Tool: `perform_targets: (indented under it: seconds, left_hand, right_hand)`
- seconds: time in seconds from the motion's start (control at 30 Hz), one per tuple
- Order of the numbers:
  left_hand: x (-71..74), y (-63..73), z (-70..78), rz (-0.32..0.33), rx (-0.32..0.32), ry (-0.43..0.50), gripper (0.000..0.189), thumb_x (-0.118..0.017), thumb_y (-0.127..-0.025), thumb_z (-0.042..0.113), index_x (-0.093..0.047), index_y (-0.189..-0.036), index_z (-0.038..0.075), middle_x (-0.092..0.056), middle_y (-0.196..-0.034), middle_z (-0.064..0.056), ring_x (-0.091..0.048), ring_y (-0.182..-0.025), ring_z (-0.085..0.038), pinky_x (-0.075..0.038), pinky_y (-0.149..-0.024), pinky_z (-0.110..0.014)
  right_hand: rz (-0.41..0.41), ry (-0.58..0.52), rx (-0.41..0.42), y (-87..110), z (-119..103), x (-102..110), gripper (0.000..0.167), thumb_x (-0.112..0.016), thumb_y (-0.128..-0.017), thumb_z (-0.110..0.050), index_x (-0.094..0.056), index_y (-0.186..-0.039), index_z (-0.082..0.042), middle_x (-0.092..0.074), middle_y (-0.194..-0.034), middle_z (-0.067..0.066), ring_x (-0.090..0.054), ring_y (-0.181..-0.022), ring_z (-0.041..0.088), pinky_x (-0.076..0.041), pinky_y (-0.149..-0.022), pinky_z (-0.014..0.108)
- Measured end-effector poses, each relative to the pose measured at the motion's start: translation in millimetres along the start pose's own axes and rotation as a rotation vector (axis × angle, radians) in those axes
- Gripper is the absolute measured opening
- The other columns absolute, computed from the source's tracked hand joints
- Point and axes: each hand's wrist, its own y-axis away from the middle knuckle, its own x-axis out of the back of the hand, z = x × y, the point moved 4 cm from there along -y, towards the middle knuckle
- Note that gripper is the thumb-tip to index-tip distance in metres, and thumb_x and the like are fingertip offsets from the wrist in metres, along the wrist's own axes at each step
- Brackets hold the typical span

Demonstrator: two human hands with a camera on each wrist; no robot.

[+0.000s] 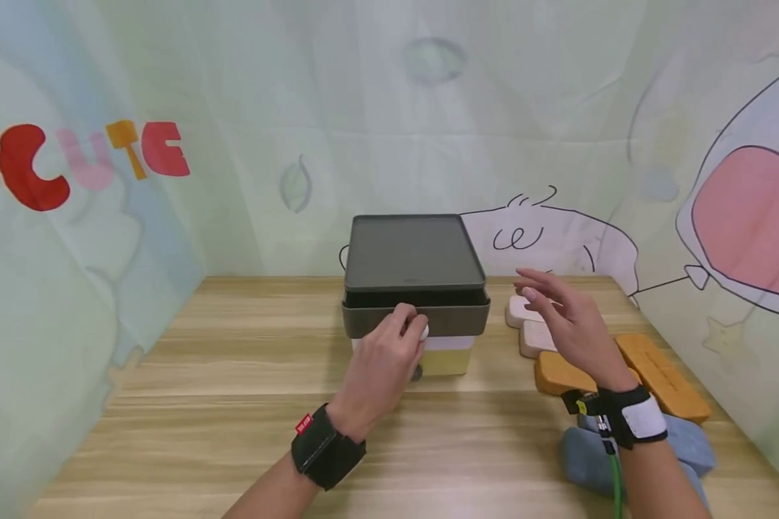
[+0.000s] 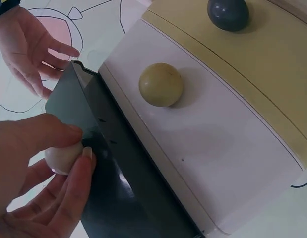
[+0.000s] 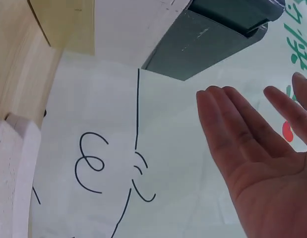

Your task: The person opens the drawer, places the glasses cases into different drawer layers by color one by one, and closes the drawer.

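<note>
A small drawer cabinet with a dark grey top (image 1: 415, 252) stands toward the back of the table. Its grey top drawer (image 1: 457, 321) is pulled partly out. My left hand (image 1: 386, 357) pinches the drawer's round white knob (image 2: 63, 158) between thumb and fingers. Below it are a white drawer (image 2: 213, 129) with a yellowish knob (image 2: 161, 85) and a yellow drawer (image 1: 446, 362) with a dark knob (image 2: 228, 14); both look closed. To the cabinet's right, my right hand (image 1: 578, 328) is raised with fingers extended, holding nothing. The drawer's inside is mostly hidden in shadow.
On the right of the wooden table (image 1: 234, 447) lie pale blocks (image 1: 536, 339), orange blocks (image 1: 662, 375) and blue-grey blocks (image 1: 587, 461), partly under my right forearm. A printed cloth (image 1: 253, 194) hangs behind and along the sides. A green cable (image 1: 617, 483) runs from the right wristband.
</note>
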Motion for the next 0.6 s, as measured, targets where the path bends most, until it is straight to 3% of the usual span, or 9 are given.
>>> perform_targets:
  seconds: [0.23, 0.3, 0.33, 0.47, 0.53, 0.6]
  left_hand:
    - [0.8, 2.1, -0.8, -0.032, 0.013, 0.013, 0.022, -0.077, -0.088, 0.005, -0.071, -0.108, 0.001, -0.062, -0.103, -0.009, -0.067, -0.083, -0.017, -0.060, -0.072, -0.024]
    - [1.0, 2.5, -0.7, -0.039, 0.012, 0.014, 0.022, -0.077, -0.088, 0.005, -0.071, -0.108, 0.001, -0.062, -0.103, -0.009, -0.068, -0.084, -0.017, -0.060, -0.073, -0.024]
    - [0.9, 2.9, -0.9, -0.041, 0.012, 0.015, 0.022, -0.077, -0.088, 0.005, -0.071, -0.108, 0.001, -0.062, -0.103, -0.009, -0.068, -0.084, -0.017, -0.060, -0.073, -0.024]
    - [1.8, 2.3, -0.5, -0.048, 0.008, 0.016, 0.021, -0.076, -0.089, 0.004, -0.070, -0.108, 0.001, -0.061, -0.104, -0.009, -0.067, -0.084, -0.017, -0.060, -0.074, -0.024]
    - [2.4, 1.7, -0.3, -0.046, 0.008, 0.017, 0.021, -0.076, -0.089, 0.004, -0.070, -0.109, 0.001, -0.061, -0.104, -0.009, -0.066, -0.084, -0.016, -0.060, -0.074, -0.023]
    - [2.4, 1.1, -0.3, -0.044, 0.007, 0.019, 0.021, -0.076, -0.089, 0.003, -0.070, -0.109, 0.001, -0.060, -0.104, -0.009, -0.067, -0.085, -0.017, -0.060, -0.074, -0.024]
  right_hand:
    - [0.015, -0.090, 0.040, -11.6, -4.2, -21.7, 0.039, -0.060, -0.103, -0.023, -0.062, -0.141, -0.015, -0.062, -0.144, 0.008, -0.064, -0.128, 0.027, -0.053, -0.099, 0.038]
    - [0.042, -0.122, 0.034, -16.5, -6.3, -29.7, 0.038, -0.062, -0.101, -0.023, -0.063, -0.139, -0.017, -0.062, -0.145, 0.007, -0.064, -0.127, 0.026, -0.053, -0.100, 0.029]
    - [0.056, -0.138, 0.030, -18.9, -7.5, -33.4, 0.038, -0.063, -0.101, -0.023, -0.065, -0.138, -0.018, -0.062, -0.145, 0.007, -0.068, -0.118, 0.025, -0.054, -0.095, 0.021]
    - [0.110, -0.206, 0.015, -26.1, -9.2, -43.3, 0.032, -0.065, -0.099, -0.024, -0.071, -0.131, -0.021, -0.065, -0.140, 0.005, -0.066, -0.093, 0.009, -0.047, -0.078, 0.008]
    - [0.129, -0.240, 0.018, -28.1, -9.4, -45.3, 0.029, -0.066, -0.099, -0.022, -0.073, -0.127, -0.019, -0.068, -0.136, 0.006, -0.064, -0.090, 0.001, -0.048, -0.078, 0.007]
    - [0.143, -0.263, 0.028, -29.3, -9.4, -45.6, 0.027, -0.066, -0.098, -0.019, -0.075, -0.124, -0.016, -0.070, -0.133, 0.007, -0.066, -0.102, -0.008, -0.052, -0.086, 0.009]
